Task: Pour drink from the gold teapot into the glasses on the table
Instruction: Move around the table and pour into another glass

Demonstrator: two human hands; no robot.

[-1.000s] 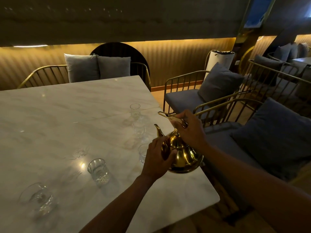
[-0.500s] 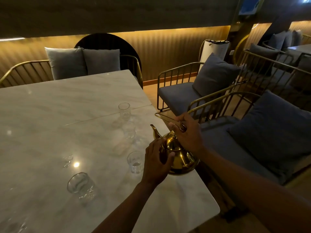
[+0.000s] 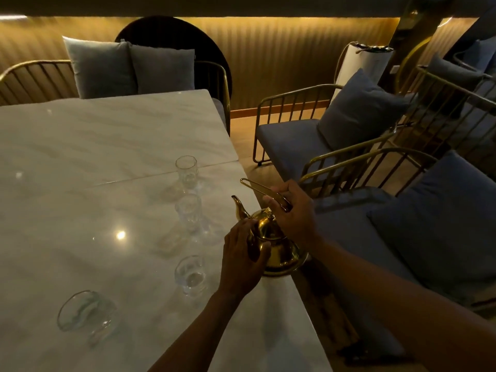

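The gold teapot (image 3: 279, 245) sits at the right edge of the marble table (image 3: 80, 146), spout pointing up and left. My right hand (image 3: 292, 213) grips its thin raised handle. My left hand (image 3: 241, 256) presses against the pot's left side. Clear glasses stand to the left of the pot: a tall far glass (image 3: 186, 171), a middle glass (image 3: 189, 212), a near glass (image 3: 191, 275) right beside my left hand, and a wide glass (image 3: 86, 312) at the lower left. No liquid is flowing.
Gold-framed chairs with grey cushions (image 3: 357, 114) line the right side, close to the table edge. A bench with two grey pillows (image 3: 131, 68) stands behind the table's far end. A lamp reflection (image 3: 120, 234) glares on the marble.
The view has shifted down and left, so the glasses sit further right in frame. Both hands stay on the teapot, which has hardly moved on the table edge.
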